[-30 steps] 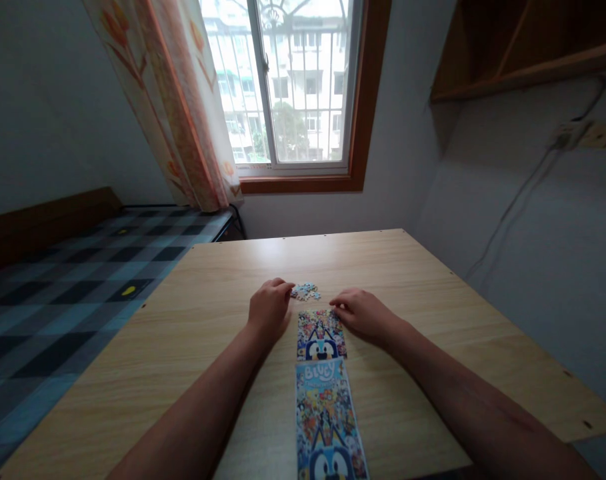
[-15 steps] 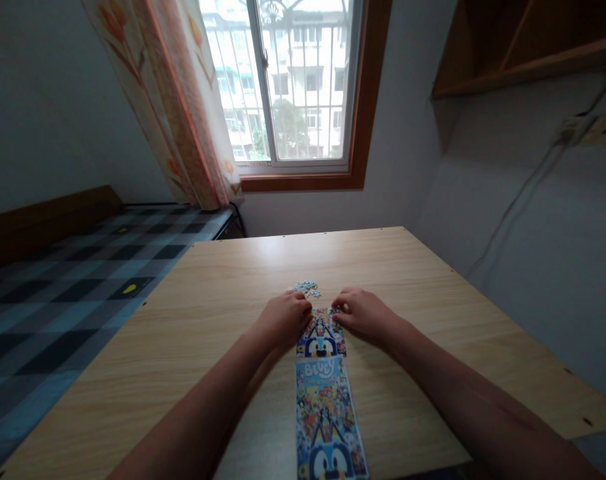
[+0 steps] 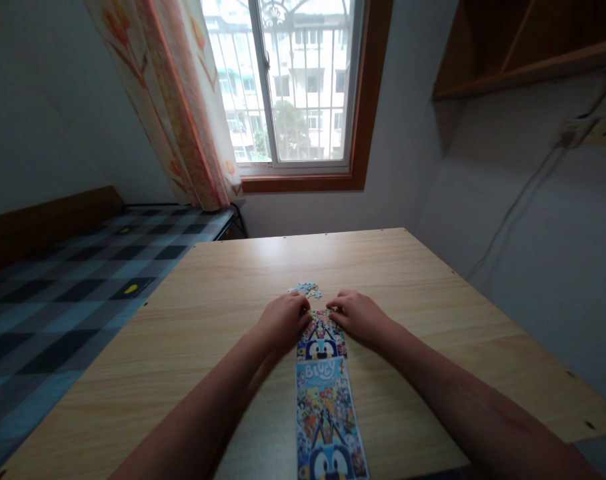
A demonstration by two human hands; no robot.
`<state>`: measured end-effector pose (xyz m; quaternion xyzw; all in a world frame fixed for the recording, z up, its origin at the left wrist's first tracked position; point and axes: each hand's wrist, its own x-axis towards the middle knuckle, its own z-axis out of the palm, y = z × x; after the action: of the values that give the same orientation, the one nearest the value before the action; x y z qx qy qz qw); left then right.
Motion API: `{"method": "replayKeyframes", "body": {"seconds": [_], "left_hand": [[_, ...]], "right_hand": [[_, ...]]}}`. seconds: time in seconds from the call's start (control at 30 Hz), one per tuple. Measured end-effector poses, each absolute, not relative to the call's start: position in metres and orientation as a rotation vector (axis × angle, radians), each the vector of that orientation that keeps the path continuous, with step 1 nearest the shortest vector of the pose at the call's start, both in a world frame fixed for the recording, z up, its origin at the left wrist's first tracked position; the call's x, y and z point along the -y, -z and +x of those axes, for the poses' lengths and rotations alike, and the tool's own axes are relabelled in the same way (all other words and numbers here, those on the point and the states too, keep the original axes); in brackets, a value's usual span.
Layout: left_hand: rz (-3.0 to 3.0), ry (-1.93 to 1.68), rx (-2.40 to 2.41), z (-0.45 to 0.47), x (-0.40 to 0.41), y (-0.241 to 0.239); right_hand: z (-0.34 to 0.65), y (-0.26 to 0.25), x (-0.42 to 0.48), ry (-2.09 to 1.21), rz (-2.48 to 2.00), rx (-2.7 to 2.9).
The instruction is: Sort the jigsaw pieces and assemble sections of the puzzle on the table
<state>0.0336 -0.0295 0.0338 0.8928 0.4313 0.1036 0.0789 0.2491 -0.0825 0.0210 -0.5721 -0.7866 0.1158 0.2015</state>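
Note:
A partly assembled jigsaw puzzle (image 3: pixel 323 343) with a blue cartoon dog's face lies flat on the table. My left hand (image 3: pixel 286 319) rests at its upper left edge, fingers curled together against it. From the other side, my right hand (image 3: pixel 359 316) reaches over the upper right edge with thumb and fingertips pinched close. Whatever is between the fingers of either hand is too small or hidden to make out. Just below the puzzle lies a printed "Bluey" picture sheet (image 3: pixel 327 407) showing the same dog. Beyond my hands sits a small pile of loose puzzle pieces (image 3: pixel 309 289).
The light wooden table (image 3: pixel 423 320) extends around the puzzle. To the left stands a bed with a checkered cover (image 3: pixel 83 287). A curtain (image 3: pixel 167 113) hangs by the window (image 3: pixel 307 100), and a wooden shelf (image 3: pixel 533 67) is on the right wall.
My right hand has shifted slightly left, its fingertips now closer to my left hand over the puzzle's top edge. My left hand stays nearly in place.

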Motion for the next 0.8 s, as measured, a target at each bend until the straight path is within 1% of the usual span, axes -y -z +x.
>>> {"method": "replayKeyframes", "body": {"seconds": [0.3, 0.6, 0.8], "left_hand": [[2.586, -0.389, -1.252, 0.030, 0.027, -0.032], [2.322, -0.466, -1.193, 0.029, 0.016, -0.026], [2.187, -0.524, -1.123, 0.028, 0.013, -0.028]], "right_hand": [[0.249, -0.018, 0.079, -0.391, -1.588, 2.107], [0.249, -0.012, 0.074, -0.517, -1.578, 1.982], [0.250, -0.011, 0.072, -0.530, -1.572, 1.965]]}}
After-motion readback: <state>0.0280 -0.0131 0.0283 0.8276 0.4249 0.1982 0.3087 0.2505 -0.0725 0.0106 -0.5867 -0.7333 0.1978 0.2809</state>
